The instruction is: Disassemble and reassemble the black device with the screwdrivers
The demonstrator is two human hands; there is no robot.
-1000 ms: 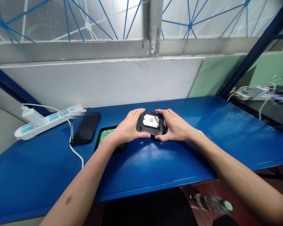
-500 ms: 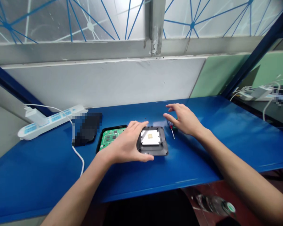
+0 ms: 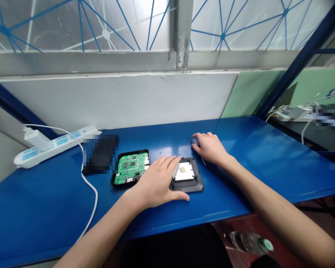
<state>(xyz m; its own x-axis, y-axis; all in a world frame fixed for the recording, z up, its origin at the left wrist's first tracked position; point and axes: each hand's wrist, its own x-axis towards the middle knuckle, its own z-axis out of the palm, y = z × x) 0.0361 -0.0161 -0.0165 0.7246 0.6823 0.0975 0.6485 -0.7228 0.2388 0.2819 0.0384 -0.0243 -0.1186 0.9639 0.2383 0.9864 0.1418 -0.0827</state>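
Observation:
A black plastic cover (image 3: pixel 195 186), with a white metal plate and a small pale pad, lies flat on the blue table. My left hand (image 3: pixel 156 182) rests over the cover's left side, fingers stretched out and thumb apart. To its left is a black casing half holding a green circuit board (image 3: pixel 130 166). My right hand (image 3: pixel 210 149) curls over a screwdriver (image 3: pixel 203 161) right of the cover. The thin shaft shows below the fingers, and a bit of clear handle shows at the fingertips; the rest is hidden.
A dark pixelated object (image 3: pixel 102 154) lies left of the casing. Behind it is a white power strip (image 3: pixel 58 143) with a plugged-in adapter, whose white cable (image 3: pixel 92 186) runs to the front edge. Tiny dark bits lie behind the cover. A plastic bottle (image 3: pixel 251 242) is below the table.
The cover was tilted in my left hand and now lies flat, with that hand loosened over it. My right hand has come down and closed over the screwdriver. The view has shifted slightly.

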